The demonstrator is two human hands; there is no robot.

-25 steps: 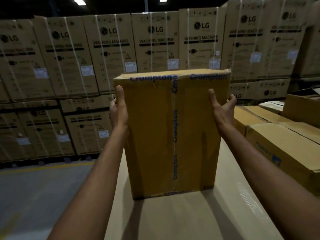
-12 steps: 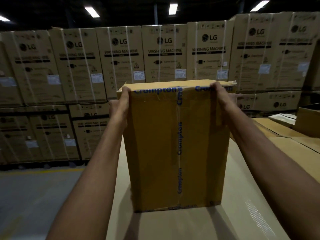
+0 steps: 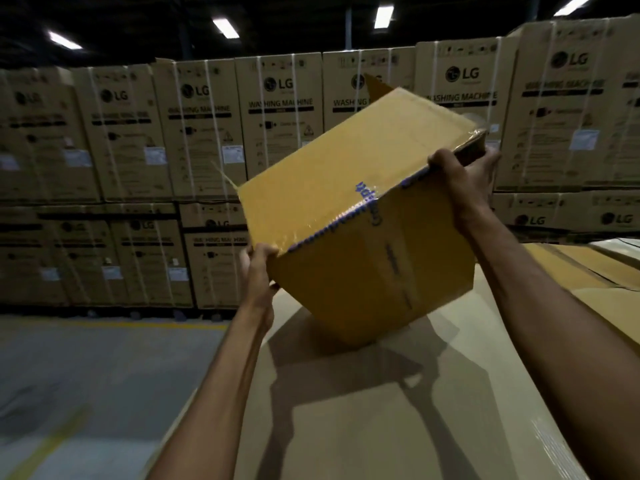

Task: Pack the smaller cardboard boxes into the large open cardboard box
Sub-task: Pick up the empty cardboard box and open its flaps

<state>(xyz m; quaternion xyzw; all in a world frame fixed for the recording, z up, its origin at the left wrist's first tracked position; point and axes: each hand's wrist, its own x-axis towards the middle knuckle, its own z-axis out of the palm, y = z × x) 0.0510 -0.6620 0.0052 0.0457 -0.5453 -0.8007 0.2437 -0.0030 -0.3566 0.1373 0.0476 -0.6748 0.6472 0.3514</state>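
a person holds a yellow-brown rectangular cardboard box sealed with blue-lettered clear tape up in front of them, tilted with its right end high and its left end low. the left hand grips the low left corner, fingers curled round the far side. the right hand grips the high right corner, fingers curled over its edge. the box's lowest corner hangs close over a pale flat cardboard surface, where its shadow falls; whether they touch cannot be told. a flap stands up at the box's far edge. behind are stacked brown lg washing machine cartons on a grey floor.
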